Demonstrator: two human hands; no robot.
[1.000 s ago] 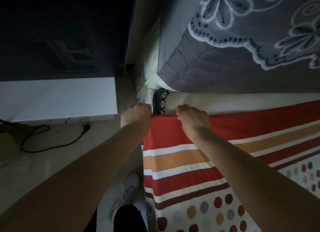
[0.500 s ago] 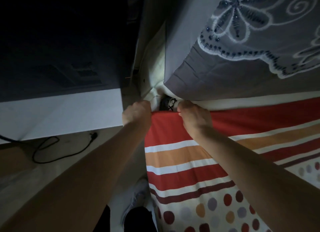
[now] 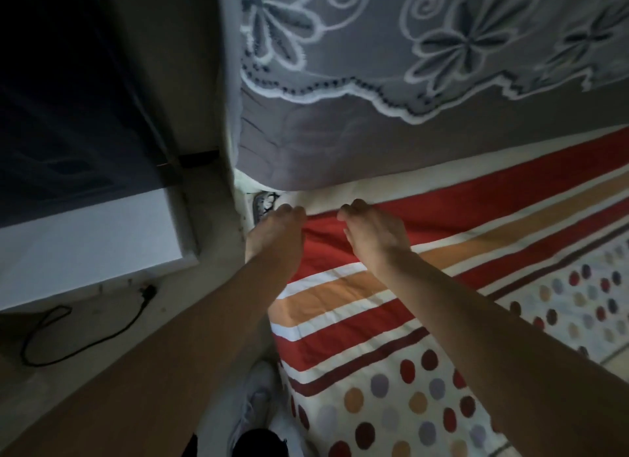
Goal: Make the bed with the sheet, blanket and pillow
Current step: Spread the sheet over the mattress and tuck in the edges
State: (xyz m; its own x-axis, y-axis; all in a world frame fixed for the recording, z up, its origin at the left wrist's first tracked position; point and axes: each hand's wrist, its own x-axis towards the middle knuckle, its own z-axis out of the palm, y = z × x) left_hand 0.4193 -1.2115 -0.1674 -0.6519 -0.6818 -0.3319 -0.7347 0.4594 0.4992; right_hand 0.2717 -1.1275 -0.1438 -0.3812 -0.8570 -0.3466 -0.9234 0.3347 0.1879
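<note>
The sheet [image 3: 357, 320] is light, soft and limp, so we judge its hem the best hold. It lies over the bed, its red edge just short of the grey blanket [image 3: 340, 150]. Our left hand [image 3: 275, 231] and right hand [image 3: 374, 233] curl onto that edge, pinching it near the corner.

I see striped sheet [image 3: 340, 296], red, orange and white bands, coloured dots on white below, spread flat over the bed corner, red top edge pinched by left hand [image 3: 275, 231] and right hand [image 3: 371, 233], gray flower-stitched blanket [image 3: 408, 143] just beyond that edge
</note>
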